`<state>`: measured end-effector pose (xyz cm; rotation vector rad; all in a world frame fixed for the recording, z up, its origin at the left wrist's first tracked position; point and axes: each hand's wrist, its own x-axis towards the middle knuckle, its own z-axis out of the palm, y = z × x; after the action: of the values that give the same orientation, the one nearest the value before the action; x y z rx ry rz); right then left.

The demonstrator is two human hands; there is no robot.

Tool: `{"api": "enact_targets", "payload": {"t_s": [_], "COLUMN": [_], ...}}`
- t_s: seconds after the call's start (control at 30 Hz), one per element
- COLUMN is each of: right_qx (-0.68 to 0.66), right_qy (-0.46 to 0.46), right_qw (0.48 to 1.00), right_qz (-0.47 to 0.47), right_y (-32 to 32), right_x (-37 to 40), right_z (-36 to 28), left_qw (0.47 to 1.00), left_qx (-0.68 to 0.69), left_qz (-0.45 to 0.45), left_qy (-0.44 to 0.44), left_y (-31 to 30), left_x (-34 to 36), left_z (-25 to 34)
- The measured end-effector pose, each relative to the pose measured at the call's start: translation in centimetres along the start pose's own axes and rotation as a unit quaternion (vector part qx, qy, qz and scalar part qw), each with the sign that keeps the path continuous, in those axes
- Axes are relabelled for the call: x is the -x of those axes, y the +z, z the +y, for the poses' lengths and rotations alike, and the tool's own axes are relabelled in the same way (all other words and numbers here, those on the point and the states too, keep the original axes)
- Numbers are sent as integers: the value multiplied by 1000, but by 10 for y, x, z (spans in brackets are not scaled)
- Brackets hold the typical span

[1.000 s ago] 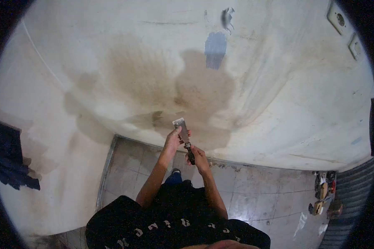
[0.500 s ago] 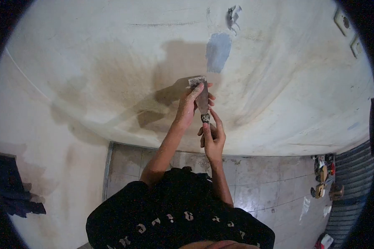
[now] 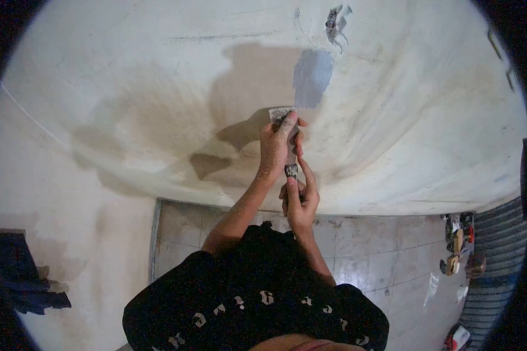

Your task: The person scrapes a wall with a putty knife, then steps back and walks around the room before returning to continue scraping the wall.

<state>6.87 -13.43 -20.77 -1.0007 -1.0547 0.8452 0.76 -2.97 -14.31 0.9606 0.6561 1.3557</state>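
A putty knife [image 3: 280, 113] with a broad, residue-smeared blade points up toward the wall [image 3: 392, 128]. My left hand [image 3: 274, 146] is closed around the blade, its thumb lying on the front face near the wide edge and its fingers behind. Pale dust marks the skin of that hand. Lower down, my right hand [image 3: 302, 206] grips the handle, thumb along it; the fingers hide most of the handle. A grey-blue patch [image 3: 312, 77] on the wall lies just above the blade's edge in this view.
Above the patch is a damaged hole [image 3: 332, 24] in the wall. A dark cloth-like thing [image 3: 23, 272] is at far left. Tiled floor [image 3: 363, 245] stretches below, with several tools and items [image 3: 454, 243] beside a ribbed shutter [image 3: 498, 275] at right.
My left thumb has slid up the blade toward its wide edge, and the left hand has shifted slightly right. My right hand keeps its hold on the handle. The view has shifted slightly.
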Motion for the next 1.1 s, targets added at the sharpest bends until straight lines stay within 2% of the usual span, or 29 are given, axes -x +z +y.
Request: {"api": "enact_targets", "payload": {"t_s": [0.07, 0.33, 0.57, 0.67, 0.8, 0.9, 0.93, 1.03, 1.1], "right_qx": [2, 44, 126, 123, 93, 91, 124, 109, 55], "right_qy": [15, 21, -33, -44, -11, -28, -49, -30, 6], "right_qw": [1000, 999, 991, 991, 995, 995, 991, 993, 997], "right_qz": [-4, -8, 6, 5, 22, 29, 27, 30, 45], "right_y": [-2, -6, -4, -1, 9, 15, 10, 13, 23], "right_x": [-1, -1, 3, -1, -6, 1, 6, 4, -3], "right_z": [-2, 6, 1, 7, -18, -13, 6, -3, -29], "left_qw": [1000, 998, 998, 997, 999, 999, 998, 998, 999], "left_qx": [-4, 36, 31, 40, 32, 16, 17, 15, 7], "left_qz": [24, 34, 36, 40, 25, 15, 23, 29, 13], "left_qy": [12, -47, -31, -57, -34, -34, -53, -55, -48], "left_y": [4, 3, 7, 4, 11, 5, -1, -2, 5], "left_x": [-1, -3, 0, -2, -6, -2, 0, -3, -3], "left_z": [-1, -5, -1, -8, 13, 12, 2, 0, 17]}}
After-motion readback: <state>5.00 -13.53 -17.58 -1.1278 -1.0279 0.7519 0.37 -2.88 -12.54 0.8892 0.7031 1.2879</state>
